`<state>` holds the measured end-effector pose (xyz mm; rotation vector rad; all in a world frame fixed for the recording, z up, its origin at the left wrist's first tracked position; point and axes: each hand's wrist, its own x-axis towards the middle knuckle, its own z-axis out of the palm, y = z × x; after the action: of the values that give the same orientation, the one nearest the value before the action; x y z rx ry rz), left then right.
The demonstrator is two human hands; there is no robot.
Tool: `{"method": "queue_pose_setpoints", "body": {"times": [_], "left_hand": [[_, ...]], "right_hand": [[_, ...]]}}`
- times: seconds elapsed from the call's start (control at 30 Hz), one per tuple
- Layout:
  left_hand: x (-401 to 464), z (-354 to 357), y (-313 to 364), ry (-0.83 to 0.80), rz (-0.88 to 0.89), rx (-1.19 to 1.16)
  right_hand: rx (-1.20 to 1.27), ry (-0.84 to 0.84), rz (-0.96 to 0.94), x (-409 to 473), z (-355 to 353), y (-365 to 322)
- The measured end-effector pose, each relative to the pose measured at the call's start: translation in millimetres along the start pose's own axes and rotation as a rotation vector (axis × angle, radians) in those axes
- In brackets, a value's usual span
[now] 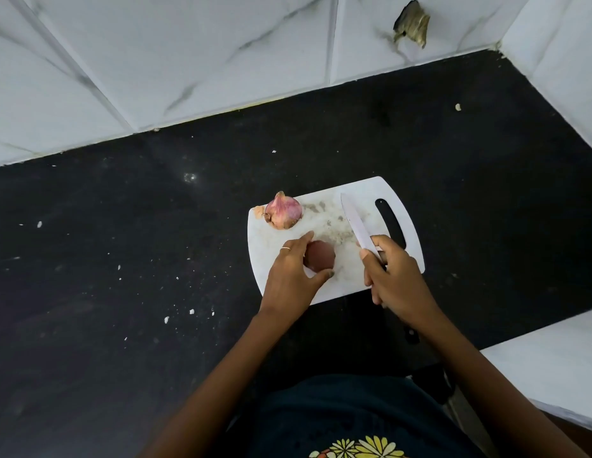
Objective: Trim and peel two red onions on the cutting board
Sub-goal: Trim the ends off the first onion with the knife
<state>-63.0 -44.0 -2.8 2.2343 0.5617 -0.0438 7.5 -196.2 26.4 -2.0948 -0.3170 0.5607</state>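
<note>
Your right hand (395, 276) grips a knife (358, 224) w/ fingers curled round the handle; the pale blade's long axis runs from the hand toward the upper left of the frame, tip over the white cutting board (281, 285). Your left hand (293, 276) cups a dark red onion (321, 256) at frame center, thumb & fingers curved round it; its skin looks smooth & dull. A 2nd onion (284, 211), pink-streaked w/ papery skin, sits at the board's upper-left corner, its pointed tip toward the top of the frame. The board lies on a black counter (122, 259).
</note>
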Motion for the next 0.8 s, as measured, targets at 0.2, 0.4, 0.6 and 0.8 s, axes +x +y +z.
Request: {"method": "queue_pose_setpoints", "body": {"times": [0.2,0.4,0.6,0.8], "left_hand": [[-2,3,1,0.062,-0.018,0.002],[1,-1,4,0.018,-0.033,0.071],[4,-6,16,-0.004,-0.013,0.120],[5,-6,16,-0.005,-0.018,0.122]], "right_hand": [[-0.196,-0.107,-0.053,-15,2,4],[-0.254,-0.162,-0.009,-22,11,2],[-0.345,-0.152,-0.032,-23,15,0],[-0.407,-0.126,-0.051,-26,20,1]]}}
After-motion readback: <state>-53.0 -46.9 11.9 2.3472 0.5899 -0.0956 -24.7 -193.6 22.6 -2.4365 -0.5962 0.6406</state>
